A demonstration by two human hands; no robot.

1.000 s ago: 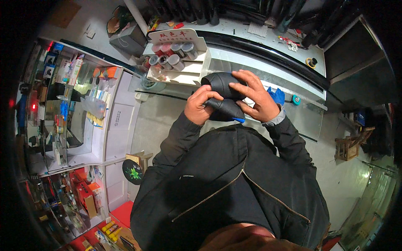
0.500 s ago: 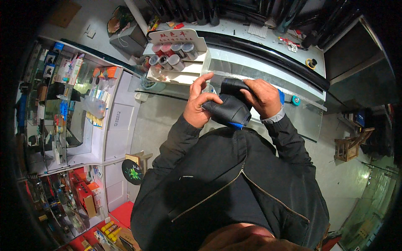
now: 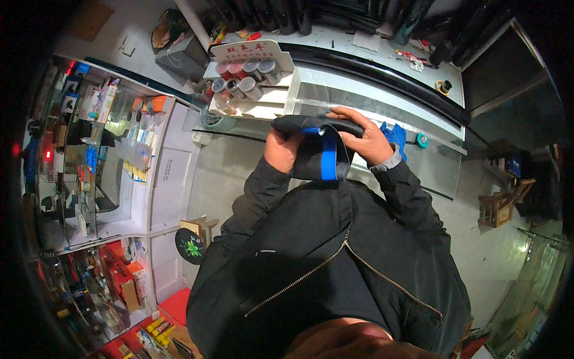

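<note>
In front of my chest is a black, leather-like cover [image 3: 314, 161] with a bright blue strip along its inner side. My left hand [image 3: 281, 154] has its fingers wrapped inside or behind the cover's left part, so most of them are hidden. With its thumb on the near side and its fingers over the top, my right hand [image 3: 369, 142] pinches the right end. Just beyond that hand lies a crumpled blue cloth-like piece [image 3: 394, 136] on a glass-topped counter [image 3: 412, 128], beside a small teal round tape roll [image 3: 423, 140].
A white display rack [image 3: 272, 109] with several lidded jars stands at the far left of the counter. A long glossy black roll [image 3: 382, 78] lies along the back. Glass-fronted shelves [image 3: 113, 203] run down the left; a wooden stool [image 3: 502, 206] stands at right.
The black cover has been turned and opened out, bringing its blue strip into view. My left fingers have gone from its top to inside or behind it.
</note>
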